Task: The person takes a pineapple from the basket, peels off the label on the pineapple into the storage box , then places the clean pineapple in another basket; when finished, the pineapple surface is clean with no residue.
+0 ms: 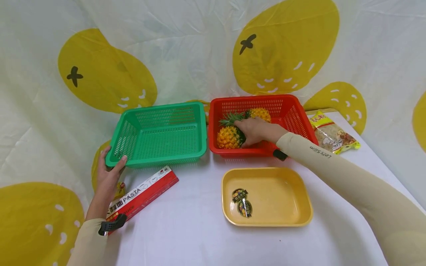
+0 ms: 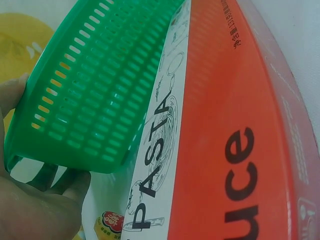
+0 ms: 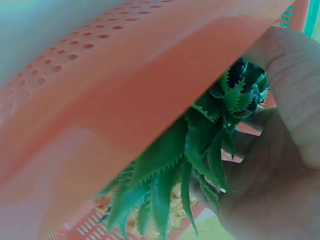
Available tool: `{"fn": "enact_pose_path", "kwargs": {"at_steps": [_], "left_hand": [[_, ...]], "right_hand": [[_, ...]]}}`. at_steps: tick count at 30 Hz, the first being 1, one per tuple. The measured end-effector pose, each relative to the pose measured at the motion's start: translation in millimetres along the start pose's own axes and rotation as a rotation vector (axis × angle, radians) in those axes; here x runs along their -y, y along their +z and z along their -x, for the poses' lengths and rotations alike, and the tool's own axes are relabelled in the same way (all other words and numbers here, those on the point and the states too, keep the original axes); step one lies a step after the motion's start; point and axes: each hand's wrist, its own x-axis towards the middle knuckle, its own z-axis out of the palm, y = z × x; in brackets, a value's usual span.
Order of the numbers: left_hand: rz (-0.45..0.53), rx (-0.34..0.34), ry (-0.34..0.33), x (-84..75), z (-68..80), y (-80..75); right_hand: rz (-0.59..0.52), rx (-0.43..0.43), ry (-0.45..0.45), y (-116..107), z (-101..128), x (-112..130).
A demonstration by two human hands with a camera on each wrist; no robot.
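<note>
My left hand [image 1: 108, 170] grips the near left corner of a green plastic basket [image 1: 156, 162], thumb at the rim and fingers against its outside. The left wrist view shows fingers [image 2: 72, 190] under that corner. My right hand [image 1: 253, 130] reaches into a red basket [image 1: 217, 150] and holds a pineapple [image 1: 227, 138] by its leafy end. Spiky green leaves [image 3: 162, 182] lie by its palm in the right wrist view, partly hidden by the basket wall. Another pineapple [image 1: 260, 113] lies behind the hand.
A red and white pasta box [image 1: 146, 194] lies in front of the green basket, a small yellow packet [image 1: 120, 190] beside it. A yellow tray [image 1: 269, 199] stands before the red basket. Right of that basket is a yellow food bag [image 1: 332, 135]. A patterned curtain [image 1: 186, 48] hangs behind.
</note>
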Motion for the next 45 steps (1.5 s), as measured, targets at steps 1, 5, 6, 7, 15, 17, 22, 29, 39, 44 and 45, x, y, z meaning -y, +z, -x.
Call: {"fn": "enact_pose_path", "kwargs": {"at_steps": [1,5,6,7,15,17,22,29,39,44,45], "left_hand": [[-0.007,-0.004,-0.001,-0.3,0.5,0.2],[-0.018,-0.011,-0.004,-0.9,1.6,0.6],[-0.02,-0.01,-0.004,-1.0,1.9,0.6],[-0.017,-0.008,-0.002,-1.0,1.9,0.7],[0.02,0.011,0.016,0.5,1.7,0.9],[0.028,0.011,0.017,0.5,1.6,1.0],[0.031,0.009,0.013,0.2,1.3,1.3],[0.042,0.014,0.015,1.2,1.0,0.7],[0.023,-0.005,-0.01,-0.1,-0.3,0.6],[0.012,-0.01,-0.017,-0.4,-0.7,0.6],[0.013,-0.01,-0.018,-0.4,-0.7,0.6]], "right_hand": [[-0.002,0.001,-0.002,0,1,0],[-0.02,0.008,-0.009,-1,2,-1],[-0.019,0.005,-0.016,-1,2,-2],[-0.02,0.002,-0.023,-1,2,-3],[-0.041,-0.006,-0.028,1,3,-8],[-0.04,-0.005,-0.03,1,3,-9],[-0.04,-0.004,-0.033,1,4,-9],[-0.02,-0.011,-0.041,2,4,-11],[-0.021,-0.029,-0.049,6,4,-13],[-0.016,-0.05,-0.065,7,6,-14],[-0.015,-0.052,-0.068,6,6,-14]]}}
